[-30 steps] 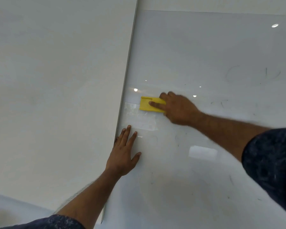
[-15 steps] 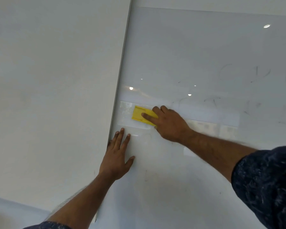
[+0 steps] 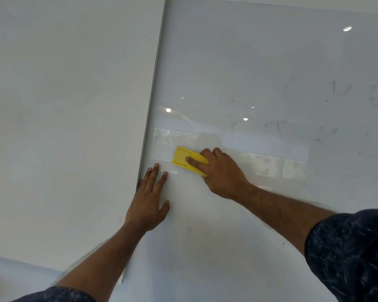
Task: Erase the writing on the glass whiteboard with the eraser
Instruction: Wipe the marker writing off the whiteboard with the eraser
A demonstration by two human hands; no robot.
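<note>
The glass whiteboard fills the right two thirds of the view, glossy and pale grey. My right hand presses a yellow eraser flat against the glass near the board's left edge, fingers on top of it. Just below and to the left, my left hand lies flat on the glass with fingers spread, its outer fingers at the board's edge. Faint smeared marker strokes remain at the upper right, and more faint marker traces sit right of the eraser.
A plain white wall takes up the left side. The board's thin metal edge runs diagonally from top centre down to the lower left. Ceiling lights and windows reflect in the glass.
My right hand has slid the eraser downward along the board's left edge, closer to my left hand. The left hand has stayed flat in the same spot on the glass.
</note>
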